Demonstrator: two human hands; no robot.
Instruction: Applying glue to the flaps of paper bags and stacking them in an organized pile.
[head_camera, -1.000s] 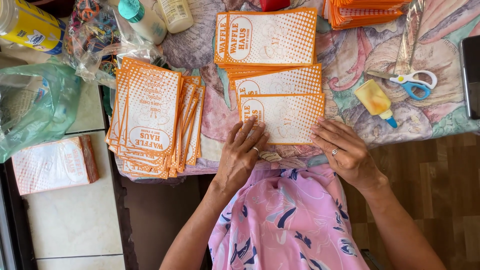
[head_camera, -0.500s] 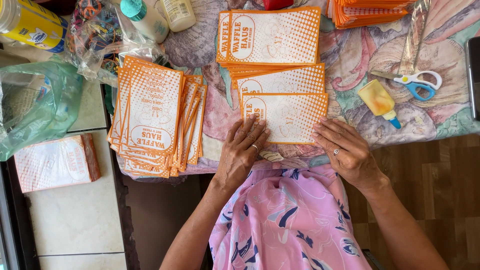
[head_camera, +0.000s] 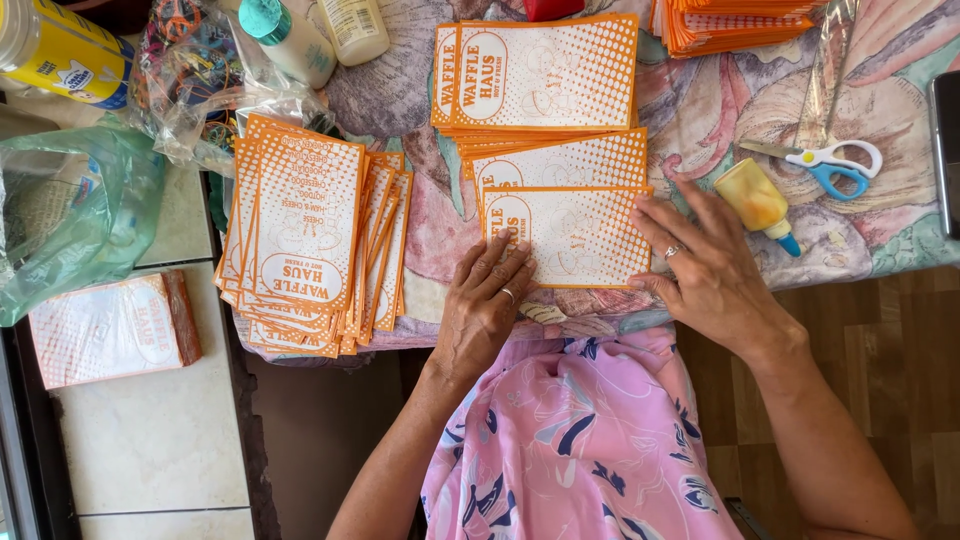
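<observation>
Nothing has shifted: both hands, left (head_camera: 487, 300) and right (head_camera: 705, 262), rest open on the orange paper bag (head_camera: 570, 235) atop the floral tablecloth (head_camera: 880, 215).

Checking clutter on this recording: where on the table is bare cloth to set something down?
Bare cloth lies below the scissors, right of the glue bottle. A narrower strip runs between the fanned stack and the centre sheets. The top left is crowded.

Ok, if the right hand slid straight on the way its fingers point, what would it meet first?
The right hand points up-left across the orange-and-white paper bag it presses. Next in line, probably, is the bag beneath, then the upper stack.
</observation>
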